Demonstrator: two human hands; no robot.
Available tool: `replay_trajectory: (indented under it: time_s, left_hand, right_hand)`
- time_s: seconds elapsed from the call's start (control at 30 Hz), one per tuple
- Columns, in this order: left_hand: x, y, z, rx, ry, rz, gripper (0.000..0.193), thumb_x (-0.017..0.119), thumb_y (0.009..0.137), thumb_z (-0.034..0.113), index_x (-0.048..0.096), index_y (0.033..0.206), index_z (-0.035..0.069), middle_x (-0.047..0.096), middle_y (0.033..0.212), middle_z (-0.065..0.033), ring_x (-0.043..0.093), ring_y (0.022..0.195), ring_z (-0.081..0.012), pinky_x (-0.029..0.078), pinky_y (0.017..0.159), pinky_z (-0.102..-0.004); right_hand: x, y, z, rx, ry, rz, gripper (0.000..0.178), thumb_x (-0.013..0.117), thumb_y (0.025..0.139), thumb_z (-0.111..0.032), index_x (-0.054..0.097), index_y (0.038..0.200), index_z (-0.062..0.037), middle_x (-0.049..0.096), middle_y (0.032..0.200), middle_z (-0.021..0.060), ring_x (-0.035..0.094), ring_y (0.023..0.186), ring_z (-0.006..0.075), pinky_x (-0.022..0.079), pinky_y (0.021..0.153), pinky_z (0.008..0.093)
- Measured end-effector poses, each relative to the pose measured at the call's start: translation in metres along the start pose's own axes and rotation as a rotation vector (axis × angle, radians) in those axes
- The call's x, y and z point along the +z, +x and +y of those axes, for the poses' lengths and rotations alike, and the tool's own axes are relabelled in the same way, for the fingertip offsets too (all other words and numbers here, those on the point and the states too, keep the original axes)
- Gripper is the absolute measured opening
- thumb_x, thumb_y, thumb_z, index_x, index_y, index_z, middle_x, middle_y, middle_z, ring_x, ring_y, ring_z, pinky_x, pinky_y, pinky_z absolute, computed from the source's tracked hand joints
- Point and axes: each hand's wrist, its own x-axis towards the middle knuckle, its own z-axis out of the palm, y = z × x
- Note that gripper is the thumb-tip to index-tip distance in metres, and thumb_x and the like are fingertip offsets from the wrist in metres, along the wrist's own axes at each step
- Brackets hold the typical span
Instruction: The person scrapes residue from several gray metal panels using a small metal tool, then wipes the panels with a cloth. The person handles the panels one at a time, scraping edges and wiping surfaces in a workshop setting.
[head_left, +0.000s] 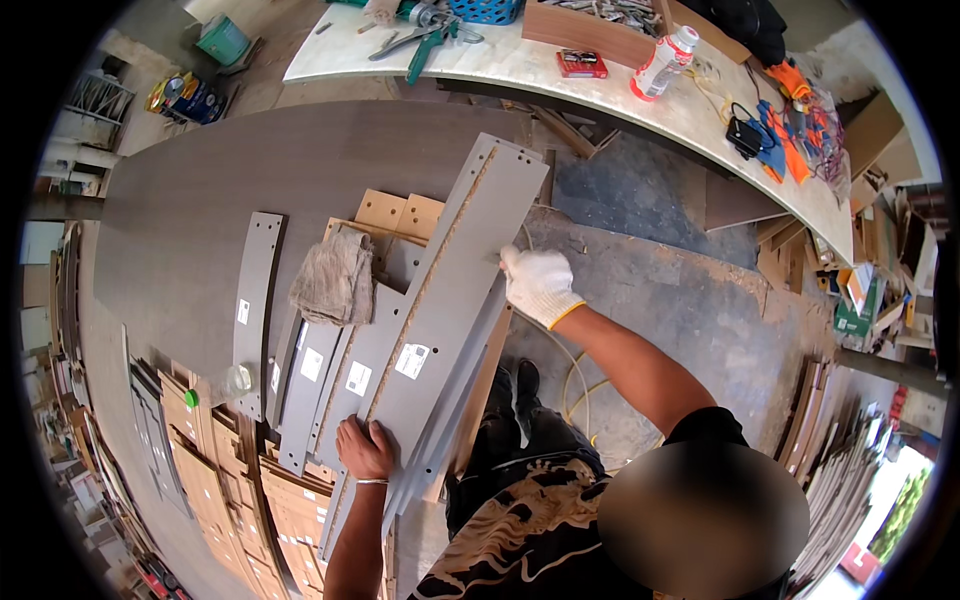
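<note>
A long grey board (450,265) with a brown-lined groove and a white label lies slantwise on top of other boards. My bare left hand (365,450) is at its lower left edge, thumb on the face and fingers over the edge. In a white knitted glove, my right hand (540,285) is closed at the board's right edge, higher up. Its fingertips are partly hidden. Left of the board, a crumpled grey cloth (335,277) rests on more grey boards, with light wooden blocks (380,209) beyond it.
Clear bottle with green cap (225,384) stands left of a stack of wooden panels (215,470). Across the far side runs a pale worktable (500,60) with a green-handled tool (425,55), a white-and-red bottle (663,65) and orange gloves (790,150). A hose (572,385) lies on the floor.
</note>
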Motion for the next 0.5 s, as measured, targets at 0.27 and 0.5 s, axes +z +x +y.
replay_trajectory:
  time_s: [0.27,0.5]
  left_hand:
    - [-0.004,0.002,0.004,-0.032,0.001,-0.008,0.036,0.055,0.098,0.032,0.058,0.116,0.0,0.059,0.1,-0.0194,0.057,0.097,-0.041,0.044,0.086,-0.0499]
    - [-0.006,-0.002,0.003,-0.024,0.013,0.005,0.035,0.056,0.099,0.028,0.057,0.119,-0.001,0.059,0.098,-0.0197,0.058,0.096,-0.0413,0.045,0.085,-0.0502]
  right_hand:
    - [0.01,-0.014,-0.001,-0.058,0.098,0.132,0.012,0.058,0.09,-0.017,0.065,0.097,-0.0105,0.072,0.076,0.0167,0.07,0.07,0.0397,0.053,0.064,0.0535]
    - [-0.001,0.003,-0.001,0.022,-0.019,0.104,0.015,0.059,0.096,-0.023,0.064,0.098,-0.0097,0.071,0.076,0.0175,0.071,0.074,0.0386,0.054,0.066,0.0517]
